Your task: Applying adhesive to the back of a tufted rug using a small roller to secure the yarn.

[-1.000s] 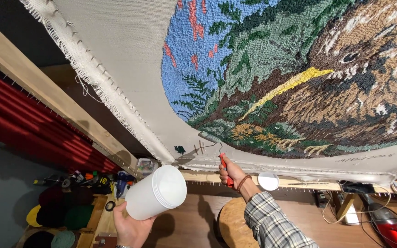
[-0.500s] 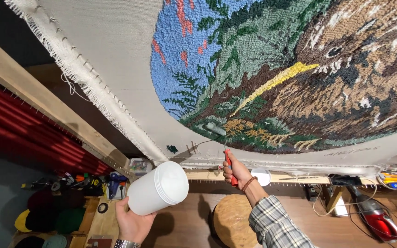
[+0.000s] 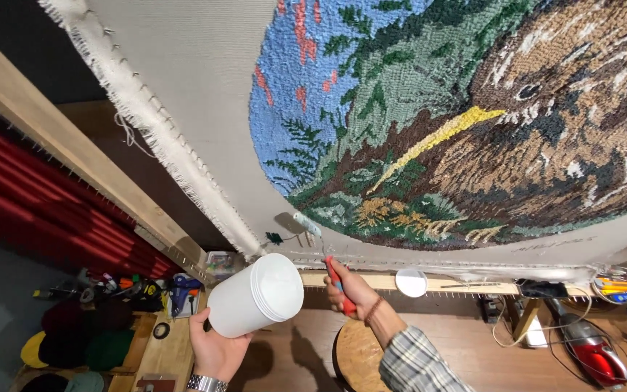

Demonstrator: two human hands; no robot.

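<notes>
My left hand point(image 3: 215, 350) holds a white plastic tub point(image 3: 255, 294) from below, tilted with its round end toward me. My right hand point(image 3: 352, 287) grips the red handle of a small paint roller point(image 3: 306, 224). The roller's pale head rests against the bare cloth just below the edge of the tufted picture point(image 3: 466, 123). That picture shows a brown animal, green trees and blue sky, stretched on a wooden frame point(image 3: 52, 134). A plaid sleeve covers my right forearm.
A round wooden stool point(image 3: 361, 356) stands below my right arm. A white lid point(image 3: 411, 282) lies on the frame's lower bar. A table at lower left carries tools and yarn cones point(image 3: 74, 341). A red appliance point(image 3: 595, 352) and cables sit at lower right.
My right hand has raised the roller a little up the cloth. The tub has stayed in my left hand, and the view has shifted slightly.
</notes>
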